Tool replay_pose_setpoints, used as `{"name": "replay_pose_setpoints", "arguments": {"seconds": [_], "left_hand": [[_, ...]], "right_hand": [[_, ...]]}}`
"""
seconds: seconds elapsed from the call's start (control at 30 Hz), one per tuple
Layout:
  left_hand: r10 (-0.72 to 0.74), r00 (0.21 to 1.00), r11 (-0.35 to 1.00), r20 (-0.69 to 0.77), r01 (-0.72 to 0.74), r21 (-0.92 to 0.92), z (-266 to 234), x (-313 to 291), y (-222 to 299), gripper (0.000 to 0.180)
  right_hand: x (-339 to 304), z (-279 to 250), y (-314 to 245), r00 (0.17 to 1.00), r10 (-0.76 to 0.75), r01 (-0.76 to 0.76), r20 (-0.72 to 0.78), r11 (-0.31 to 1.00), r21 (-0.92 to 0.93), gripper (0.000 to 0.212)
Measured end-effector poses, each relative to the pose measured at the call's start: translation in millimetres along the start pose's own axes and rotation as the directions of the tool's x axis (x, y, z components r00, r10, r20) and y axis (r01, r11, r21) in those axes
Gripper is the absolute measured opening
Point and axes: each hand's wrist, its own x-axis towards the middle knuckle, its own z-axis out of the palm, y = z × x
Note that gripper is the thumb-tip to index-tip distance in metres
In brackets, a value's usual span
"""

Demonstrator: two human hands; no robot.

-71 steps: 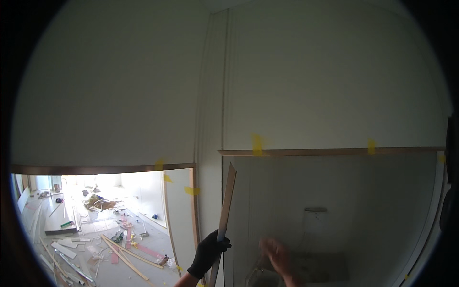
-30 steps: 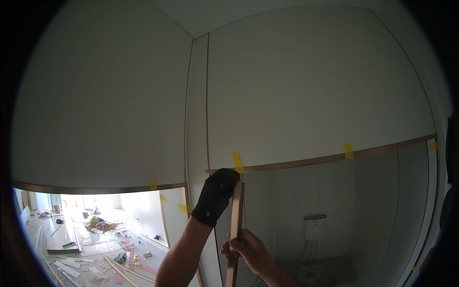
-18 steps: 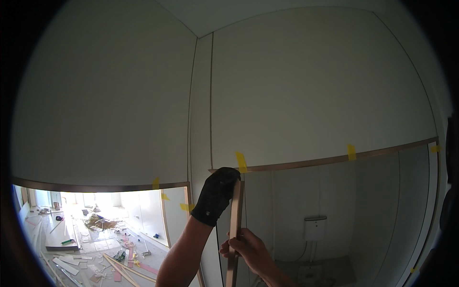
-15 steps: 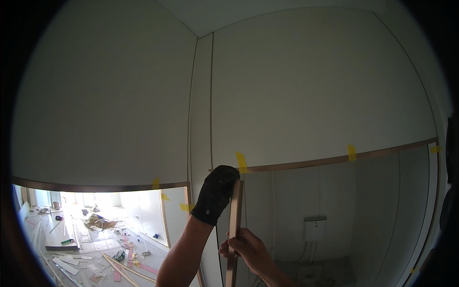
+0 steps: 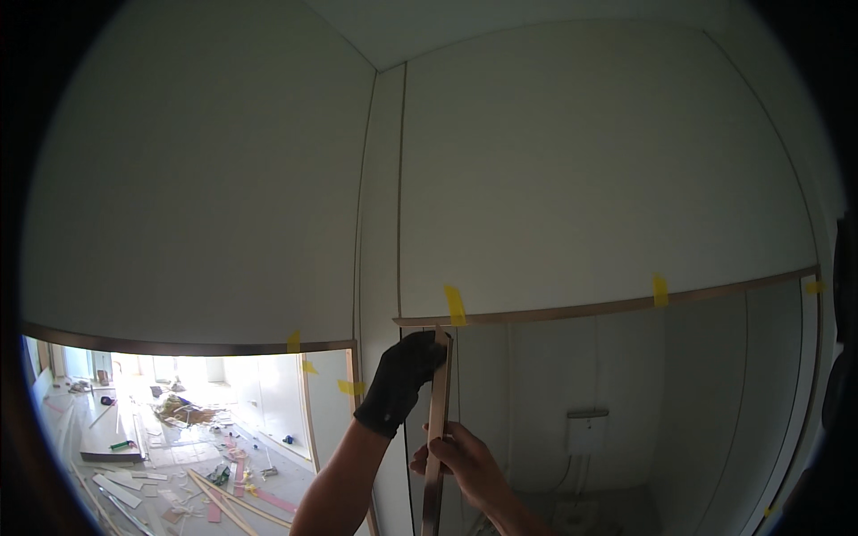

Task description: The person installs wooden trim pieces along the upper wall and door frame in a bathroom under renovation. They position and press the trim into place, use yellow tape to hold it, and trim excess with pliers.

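Observation:
A long, narrow brown trim strip (image 5: 438, 411) stands nearly upright before me. My left hand (image 5: 399, 377), in a black glove, closes around its upper end. Lower down, my bare right hand (image 5: 463, 454) grips the same strip with the thumb across its face. The strip's top end is just below a horizontal brown trim (image 5: 554, 313) that edges the top of the opening; whether they touch I cannot tell. Yellow tape (image 5: 455, 305) crosses that trim right above the strip, and another piece of yellow tape (image 5: 660, 290) is farther right.
A white wall panel (image 5: 599, 170) rises above the opening. Through it shows a dim room with a white wall-mounted box (image 5: 586, 433). On the left, a second brown-trimmed opening (image 5: 223, 348) looks onto a bright floor (image 5: 179, 460) littered with offcuts, wooden strips (image 5: 219, 500) and tools.
My left hand has dropped slightly, uncovering the left end of the horizontal trim. The upright strip's top has risen a little toward that trim. My right hand keeps its grip.

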Motion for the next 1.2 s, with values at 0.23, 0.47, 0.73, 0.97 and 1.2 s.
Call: {"name": "replay_pose_setpoints", "arguments": {"seconds": [0.23, 0.47, 0.73, 0.97, 1.2], "left_hand": [[0.014, 1.0, 0.993, 0.008, -0.015, 0.114, -16.2, -24.2, -9.3, 0.028], [0.047, 0.998, 0.991, -0.033, -0.042, 0.13, -18.9, -25.8, -5.4, 0.024], [0.039, 0.994, 0.993, -0.104, -0.027, 0.117, -37.2, -9.1, -17.5, 0.025], [0.101, 0.972, 0.994, -0.213, -0.089, 0.066, -69.3, 40.3, -24.2, 0.029], [0.155, 0.943, 0.988, -0.295, -0.153, 0.03, -84.0, 51.9, -48.0, 0.038]], "right_hand": [[4.6, 1.7, 5.3, 0.999, 0.052, -0.052, 0.017, 0.998, -0.022, 0.041], [11.6, 3.1, 14.8, 0.995, 0.099, -0.098, 0.028, 0.995, -0.03, 0.04], [-15.7, 6.4, 111.5, 0.994, -0.084, 0.063, -0.074, 0.965, -0.255, 0.039], [-77.6, 25.5, 222.7, 0.933, -0.263, 0.11, -0.247, 0.86, -0.498, 0.031], [-43.8, -14.9, 237.1, 0.918, -0.269, 0.05, -0.291, 0.807, -0.589, 0.033]]}}
